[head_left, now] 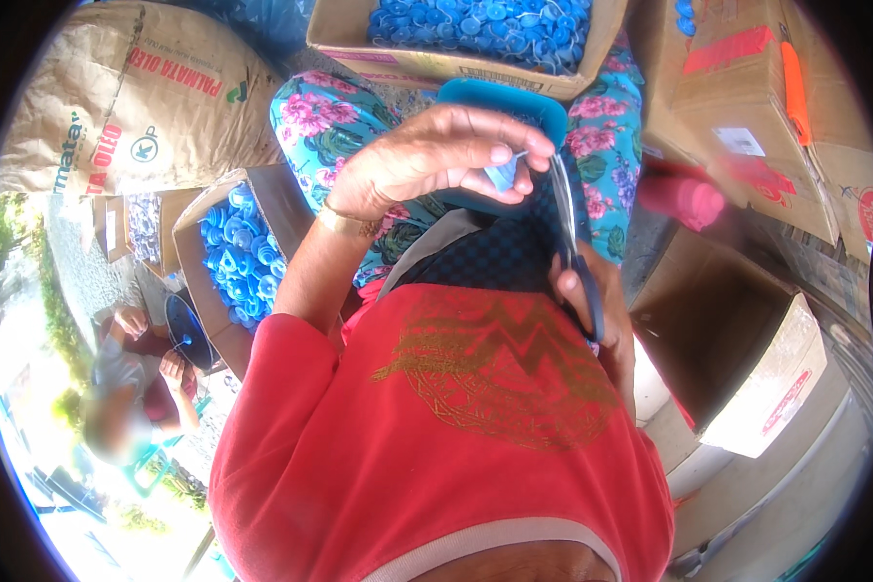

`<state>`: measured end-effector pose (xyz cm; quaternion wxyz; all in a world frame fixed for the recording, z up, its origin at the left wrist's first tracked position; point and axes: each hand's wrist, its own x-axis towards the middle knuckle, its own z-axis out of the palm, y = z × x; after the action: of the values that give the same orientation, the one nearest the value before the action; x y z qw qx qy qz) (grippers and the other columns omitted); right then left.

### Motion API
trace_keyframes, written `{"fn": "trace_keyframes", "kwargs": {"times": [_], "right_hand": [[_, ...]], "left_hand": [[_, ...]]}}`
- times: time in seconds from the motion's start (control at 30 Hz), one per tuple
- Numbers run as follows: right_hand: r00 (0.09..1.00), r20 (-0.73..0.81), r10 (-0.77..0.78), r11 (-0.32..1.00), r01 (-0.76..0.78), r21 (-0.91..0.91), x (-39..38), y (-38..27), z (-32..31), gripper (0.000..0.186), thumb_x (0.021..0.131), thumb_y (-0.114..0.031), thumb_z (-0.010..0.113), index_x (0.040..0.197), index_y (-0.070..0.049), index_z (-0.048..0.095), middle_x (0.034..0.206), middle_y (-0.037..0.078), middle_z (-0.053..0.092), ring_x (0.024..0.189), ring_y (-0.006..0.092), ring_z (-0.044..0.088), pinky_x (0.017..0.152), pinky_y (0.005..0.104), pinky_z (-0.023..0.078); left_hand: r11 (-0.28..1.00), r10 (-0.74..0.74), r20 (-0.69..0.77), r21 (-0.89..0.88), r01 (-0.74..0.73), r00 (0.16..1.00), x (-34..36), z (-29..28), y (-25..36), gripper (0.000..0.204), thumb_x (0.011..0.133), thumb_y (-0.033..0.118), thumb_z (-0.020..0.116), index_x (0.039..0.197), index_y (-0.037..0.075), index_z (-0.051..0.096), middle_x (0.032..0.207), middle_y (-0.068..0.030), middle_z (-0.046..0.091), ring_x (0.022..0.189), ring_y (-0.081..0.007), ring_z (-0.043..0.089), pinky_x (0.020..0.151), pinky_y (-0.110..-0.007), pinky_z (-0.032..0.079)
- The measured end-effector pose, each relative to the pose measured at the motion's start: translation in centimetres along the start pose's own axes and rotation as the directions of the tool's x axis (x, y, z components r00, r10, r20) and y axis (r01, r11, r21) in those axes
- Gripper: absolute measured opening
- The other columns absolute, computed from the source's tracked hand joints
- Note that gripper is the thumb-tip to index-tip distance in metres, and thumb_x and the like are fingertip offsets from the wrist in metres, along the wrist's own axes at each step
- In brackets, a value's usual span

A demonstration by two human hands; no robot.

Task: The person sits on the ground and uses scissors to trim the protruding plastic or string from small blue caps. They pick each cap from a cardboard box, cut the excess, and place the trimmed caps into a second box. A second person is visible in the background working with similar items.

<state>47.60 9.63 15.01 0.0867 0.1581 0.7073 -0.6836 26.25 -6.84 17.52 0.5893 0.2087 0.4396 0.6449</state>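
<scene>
My left hand (436, 155) is raised over my lap, fingers pinched on a small pale blue plastic cap (503, 176). My right hand (601, 310) grips the dark handles of a pair of scissors (565, 218); the blades point up and meet the cap at my left fingertips. Behind the hands a blue tray (543, 107) rests on my lap, which is covered by floral cloth (325, 121). My red shirt fills the lower middle of the view.
An open cardboard box (359, 39) of blue caps stands ahead; another box (213, 209) of blue caps is at my left. An empty open box (776, 378) sits at the right, near a red object (684, 199). A brown sack (126, 87) is upper left. Another person (136, 378) works at lower left.
</scene>
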Motion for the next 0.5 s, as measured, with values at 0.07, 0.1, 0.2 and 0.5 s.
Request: {"fn": "trace_keyframes", "kwargs": {"times": [0.07,0.1,0.2,0.5], "right_hand": [[0.999,0.053,-0.005,1.000,0.006,-0.013,-0.5,-0.2,-0.6,0.057,0.079,-0.058,0.062,0.075,-0.003,0.051,0.060,0.003,0.045,0.057,0.0130,0.042,0.051,0.0300,0.034],[0.997,0.081,-0.002,1.000,0.003,-0.004,-0.7,-0.1,-0.8,0.057,0.079,-0.058,0.062,0.075,-0.003,0.051,0.061,0.004,0.045,0.057,0.0130,0.042,0.051,0.0301,0.034],[0.995,0.103,0.018,0.999,-0.014,-0.038,-0.7,-0.7,-0.7,0.057,0.078,-0.058,0.063,0.075,-0.002,0.051,0.061,0.005,0.046,0.058,0.0131,0.043,0.052,0.0303,0.034],[0.994,0.104,-0.038,0.999,0.040,-0.018,0.8,-0.9,-0.3,0.053,0.081,-0.053,0.063,0.076,-0.001,0.051,0.063,0.006,0.048,0.059,0.0145,0.045,0.053,0.0306,0.036]], "left_hand": [[1.000,0.022,-0.003,-0.018,-0.022,1.000,0.0,-0.2,0.1,0.043,0.089,0.023,0.058,0.120,-0.005,0.054,0.115,-0.0156,0.056,0.096,-0.0180,0.059,0.086,-0.035,0.052],[0.999,0.028,0.005,-0.019,-0.028,1.000,0.0,-0.2,0.2,0.044,0.089,0.023,0.058,0.121,-0.006,0.053,0.116,-0.0158,0.056,0.096,-0.0179,0.059,0.086,-0.035,0.052],[0.999,0.031,0.044,-0.034,-0.030,0.999,0.2,-0.2,0.1,0.047,0.089,0.024,0.058,0.124,-0.007,0.051,0.117,-0.0163,0.055,0.095,-0.0177,0.059,0.086,-0.035,0.052],[0.990,-0.024,0.167,-0.136,0.047,0.986,0.6,-0.1,-0.8,0.055,0.087,0.026,0.059,0.127,-0.009,0.045,0.120,-0.0173,0.052,0.094,-0.0161,0.057,0.085,-0.035,0.052]]}}
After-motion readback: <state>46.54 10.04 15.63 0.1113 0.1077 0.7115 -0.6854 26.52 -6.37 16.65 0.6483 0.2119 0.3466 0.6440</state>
